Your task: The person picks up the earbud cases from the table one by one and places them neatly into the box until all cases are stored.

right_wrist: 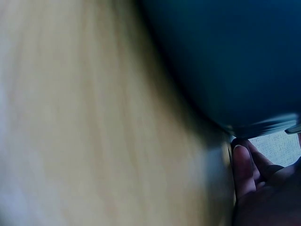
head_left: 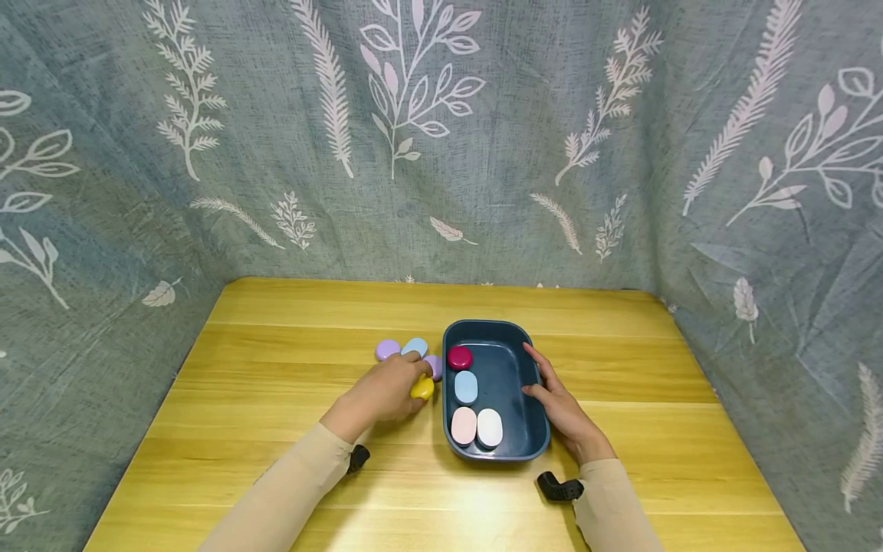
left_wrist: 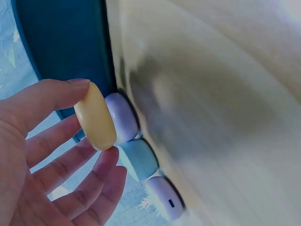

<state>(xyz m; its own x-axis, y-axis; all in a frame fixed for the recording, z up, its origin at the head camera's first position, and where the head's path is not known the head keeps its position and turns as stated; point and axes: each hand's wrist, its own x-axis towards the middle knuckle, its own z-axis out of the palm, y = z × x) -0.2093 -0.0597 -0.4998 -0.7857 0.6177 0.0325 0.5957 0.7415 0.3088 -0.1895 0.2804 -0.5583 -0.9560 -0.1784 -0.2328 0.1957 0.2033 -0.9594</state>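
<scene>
Right wrist view blurred throughout, right hand [right_wrist: 263, 188] dark and cut off at the frame corner.

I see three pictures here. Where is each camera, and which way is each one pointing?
Head: worn on the head, looking forward and down at the wooden table, blue tray, both sleeves and hands.
Left wrist: beside the left hand, which pinches a yellow case next to the tray's outer wall.
Right wrist: low by the table, blurred; tray wall and right hand fingers at the rim.
Shared: the tray appears in all three; the yellow case in the head and left wrist views.
</scene>
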